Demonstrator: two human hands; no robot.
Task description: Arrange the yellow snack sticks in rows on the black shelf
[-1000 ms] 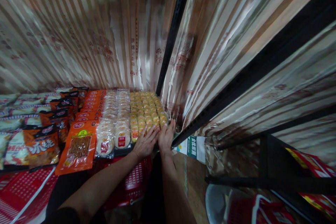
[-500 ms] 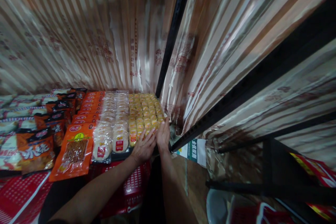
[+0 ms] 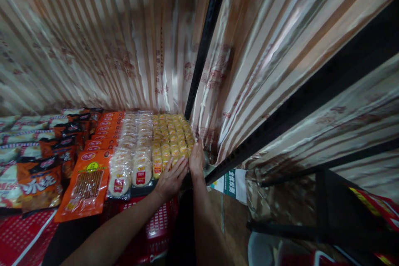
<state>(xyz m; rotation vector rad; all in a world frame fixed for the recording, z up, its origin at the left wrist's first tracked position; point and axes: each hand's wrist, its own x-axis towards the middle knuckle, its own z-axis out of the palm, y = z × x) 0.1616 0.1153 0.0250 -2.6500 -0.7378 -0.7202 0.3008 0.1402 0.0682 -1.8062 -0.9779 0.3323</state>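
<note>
My left hand [image 3: 170, 179] lies flat with fingers spread against the front of the stack of yellow snack packs [image 3: 171, 135] at the right end of the shelf. Beside it, my right hand [image 3: 196, 160] is pressed with straight fingers against the right front corner of the same stack, close to the black shelf post [image 3: 205, 45]. Neither hand grips a pack. To the left of the yellow packs lie rows of clear packs of round white rice crackers [image 3: 134, 149] and orange packs [image 3: 90, 178].
Dark and pale snack bags [image 3: 37, 174] fill the shelf further left. A striped shiny curtain [image 3: 102, 41] hangs behind. Red plastic baskets [image 3: 156, 224] stand below the shelf. A black rack frame [image 3: 311, 79] and a white-green label [image 3: 232, 181] are on the right.
Both hands have stayed on the front of the yellow packs, the right hand edging slightly left toward the stack. The view has shifted a little.
</note>
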